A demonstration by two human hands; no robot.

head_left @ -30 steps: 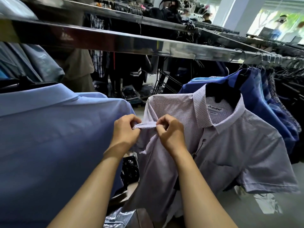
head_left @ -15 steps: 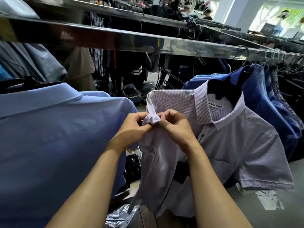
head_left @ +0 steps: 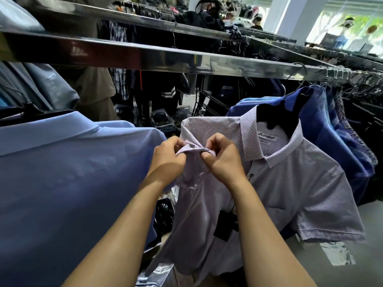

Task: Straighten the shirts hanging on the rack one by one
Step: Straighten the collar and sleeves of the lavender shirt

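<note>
Pinching the checked shirt's (head_left: pixel 269 193) rolled sleeve hem, the left hand (head_left: pixel 167 160) and right hand (head_left: pixel 224 160) have drawn apart toward nine and three o'clock, flattening what was bunched, so this sleeve looks nearly straight.

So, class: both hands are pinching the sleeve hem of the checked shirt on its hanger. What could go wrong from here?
1. Pulling the pale lilac checked short-sleeved shirt sideways may slide it off its black hanger.
2. The left hand and right hand could leave the bunched sleeve hem creased.
</note>
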